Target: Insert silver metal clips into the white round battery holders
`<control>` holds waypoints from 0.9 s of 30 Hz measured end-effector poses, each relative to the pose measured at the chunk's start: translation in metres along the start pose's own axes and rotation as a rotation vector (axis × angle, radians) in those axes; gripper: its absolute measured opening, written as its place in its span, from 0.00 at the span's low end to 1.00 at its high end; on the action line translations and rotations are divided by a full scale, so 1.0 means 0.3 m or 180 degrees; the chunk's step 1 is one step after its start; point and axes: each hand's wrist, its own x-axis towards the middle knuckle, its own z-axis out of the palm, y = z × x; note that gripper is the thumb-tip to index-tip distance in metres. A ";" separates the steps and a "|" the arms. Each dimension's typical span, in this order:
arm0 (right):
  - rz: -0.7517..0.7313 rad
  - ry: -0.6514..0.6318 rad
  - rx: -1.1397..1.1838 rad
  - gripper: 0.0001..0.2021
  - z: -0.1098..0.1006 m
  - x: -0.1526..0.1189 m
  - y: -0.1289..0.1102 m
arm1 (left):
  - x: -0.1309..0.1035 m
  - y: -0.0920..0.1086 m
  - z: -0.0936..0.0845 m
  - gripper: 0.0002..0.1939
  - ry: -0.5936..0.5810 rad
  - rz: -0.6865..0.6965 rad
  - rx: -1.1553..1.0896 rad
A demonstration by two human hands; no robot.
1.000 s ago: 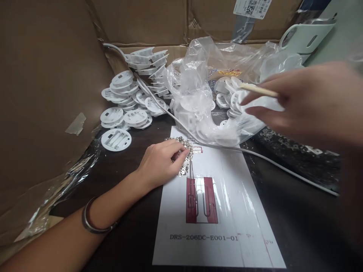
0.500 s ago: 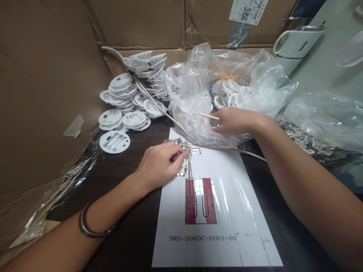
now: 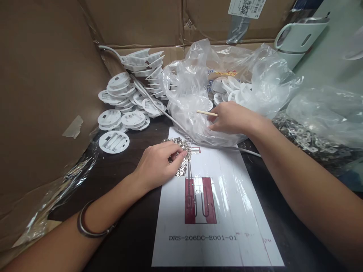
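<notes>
- Metal contacts: small silvery stamped pieces in a loose pile at the top left corner of the printed sheet, which lies flat on the dark table.
- Left hand lies palm down on that pile, fingertips curled in among the pieces; looks like it is picking one out, but I can't tell if one is pinched yet.
- Right hand is closed on a thin wooden stick, tip pointing left, with the fingers pressed against the clear plastic bag of white round parts.
- More white battery covers are stacked and scattered by the cardboard wall; one lies open side up nearest the left hand.
- White cable runs between the stacks and the bag.
- Step, as I read it: fetching parts, a contact from the pile, a cover from the bag.
- Next move needs a clean pinch on a single contact, since they tangle, and the right hand getting into the bag without dropping the stick.
</notes>
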 end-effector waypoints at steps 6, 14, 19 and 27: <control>-0.0058 0.0183 0.0173 0.09 -0.014 -0.003 -0.008 | -0.002 0.001 0.001 0.13 0.0000 -0.0022 -0.0024; 0.0189 0.1646 0.0375 0.09 -0.151 -0.119 -0.059 | -0.008 0.015 -0.010 0.13 0.0221 -0.0115 -0.0656; -0.1085 0.1552 0.0704 0.04 -0.086 -0.208 -0.149 | -0.022 0.000 0.002 0.33 0.0051 -0.0118 -0.2289; -0.1825 0.0825 0.0937 0.06 0.045 -0.205 -0.172 | -0.023 -0.011 0.033 0.18 0.0419 -0.0042 -0.3313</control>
